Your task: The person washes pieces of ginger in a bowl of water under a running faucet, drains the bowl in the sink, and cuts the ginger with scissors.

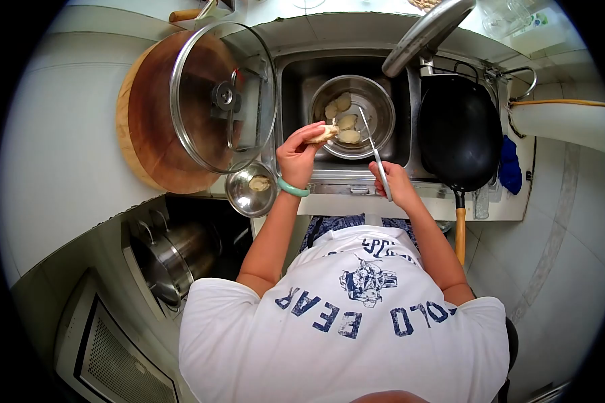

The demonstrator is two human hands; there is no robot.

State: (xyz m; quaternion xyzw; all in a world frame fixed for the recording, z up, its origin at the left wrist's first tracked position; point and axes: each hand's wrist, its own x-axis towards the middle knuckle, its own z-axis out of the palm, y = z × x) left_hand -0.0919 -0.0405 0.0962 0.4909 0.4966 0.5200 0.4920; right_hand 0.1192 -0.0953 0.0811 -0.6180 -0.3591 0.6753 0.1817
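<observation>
My left hand (pixel 298 156), with a green bangle on its wrist, pinches a pale, knobbly piece of food (pixel 324 133) over the left rim of a steel bowl. In my right hand (pixel 395 183) is a long, thin metal tool (pixel 381 163), perhaps a knife; its narrow end reaches over the bowl, apart from the held piece. The steel bowl (pixel 386 121) stands in the sink and holds several pale pieces (pixel 348 136). A smaller metal bowl (pixel 238 201) with one pale piece (pixel 259 183) in it is just left of my left forearm.
A glass lid (pixel 202 124) overlaps a round wooden board (pixel 141 121) at the left. The faucet (pixel 427 37) juts over the sink (pixel 292 87). To the right lies a black wok (pixel 460 131) with a wooden handle, beside a blue cloth (pixel 510 164). A steel pot (pixel 165 258) sits lower left.
</observation>
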